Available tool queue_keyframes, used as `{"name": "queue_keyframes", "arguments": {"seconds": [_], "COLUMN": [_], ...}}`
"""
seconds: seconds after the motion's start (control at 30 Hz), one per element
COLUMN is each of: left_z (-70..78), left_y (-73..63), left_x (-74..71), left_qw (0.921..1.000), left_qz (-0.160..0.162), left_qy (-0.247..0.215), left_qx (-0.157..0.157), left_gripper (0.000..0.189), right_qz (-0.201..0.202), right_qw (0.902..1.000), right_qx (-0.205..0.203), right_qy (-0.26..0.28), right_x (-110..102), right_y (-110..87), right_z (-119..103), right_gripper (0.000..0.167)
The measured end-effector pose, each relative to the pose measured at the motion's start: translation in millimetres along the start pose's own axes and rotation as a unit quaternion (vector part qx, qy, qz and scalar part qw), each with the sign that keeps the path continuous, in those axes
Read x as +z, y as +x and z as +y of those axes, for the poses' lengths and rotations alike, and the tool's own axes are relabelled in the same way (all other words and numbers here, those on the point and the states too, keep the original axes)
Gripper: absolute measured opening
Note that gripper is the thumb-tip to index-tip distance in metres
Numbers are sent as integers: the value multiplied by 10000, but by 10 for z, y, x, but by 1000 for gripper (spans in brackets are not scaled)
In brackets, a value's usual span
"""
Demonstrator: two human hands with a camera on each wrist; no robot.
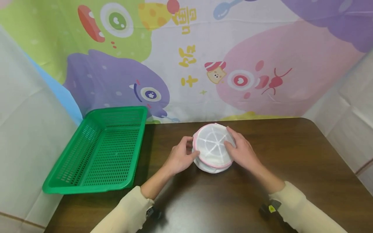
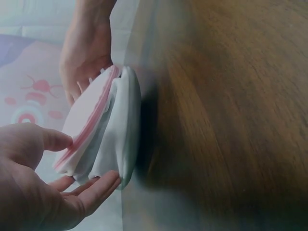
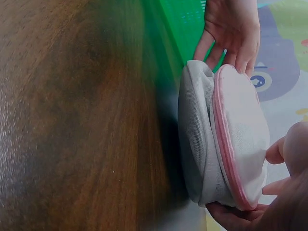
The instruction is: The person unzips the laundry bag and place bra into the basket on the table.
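Note:
A round white mesh laundry bag (image 1: 211, 155) with a pink zipper round its top edge is between my two hands, close over the brown table. It is squashed fairly flat, its soft side wall folded, as the left wrist view shows. My left hand (image 1: 180, 157) grips its left edge, thumb at the pink rim and fingers along the lower side. Opposite, my right hand (image 1: 244, 151) holds the right edge, its thumb over the top and fingers at the far rim. In the right wrist view, fingers reach under the bag's (image 3: 199, 130) near edge.
A green perforated plastic basket (image 1: 139, 142) stands left on the brown wooden table (image 1: 291, 168). A cloth (image 1: 186, 97) printed with cartoon monsters hangs behind the table's back edge. Pale walls (image 1: 349, 106) flank both sides.

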State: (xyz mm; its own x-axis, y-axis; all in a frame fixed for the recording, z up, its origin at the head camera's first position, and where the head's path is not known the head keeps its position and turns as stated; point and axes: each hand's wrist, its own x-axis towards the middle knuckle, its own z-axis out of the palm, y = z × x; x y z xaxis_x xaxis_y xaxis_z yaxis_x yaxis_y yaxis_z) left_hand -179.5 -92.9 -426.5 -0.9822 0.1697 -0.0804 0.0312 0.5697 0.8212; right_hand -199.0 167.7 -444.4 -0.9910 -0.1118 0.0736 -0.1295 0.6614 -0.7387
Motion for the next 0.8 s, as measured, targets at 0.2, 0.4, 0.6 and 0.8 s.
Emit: {"name": "queue_keyframes", "arguments": {"seconds": [0.2, 0.4, 0.6, 0.8], "left_z": [-128, -41, 27, 18], "left_y": [84, 110, 173, 250], "left_x": [-2, -30, -35, -23], "left_qw": [9998, 9998, 9997, 9996], "left_qz": [-24, 177, 242, 120], "left_qy": [132, 71, 25, -220], "left_qx": [126, 55, 98, 129], "left_gripper": [55, 55, 63, 60], "right_qz": [-11, -8, 51, 54], "right_qw": [10000, 10000, 9998, 9995], "right_qx": [-24, -26, -167, -312], "right_qy": [11, 73, 41, -35], "right_x": [-6, -10, 9, 41], "right_y": [5, -43, -184, -280], "right_z": [13, 29, 35, 41], "right_gripper": [66, 67, 73, 75]}}
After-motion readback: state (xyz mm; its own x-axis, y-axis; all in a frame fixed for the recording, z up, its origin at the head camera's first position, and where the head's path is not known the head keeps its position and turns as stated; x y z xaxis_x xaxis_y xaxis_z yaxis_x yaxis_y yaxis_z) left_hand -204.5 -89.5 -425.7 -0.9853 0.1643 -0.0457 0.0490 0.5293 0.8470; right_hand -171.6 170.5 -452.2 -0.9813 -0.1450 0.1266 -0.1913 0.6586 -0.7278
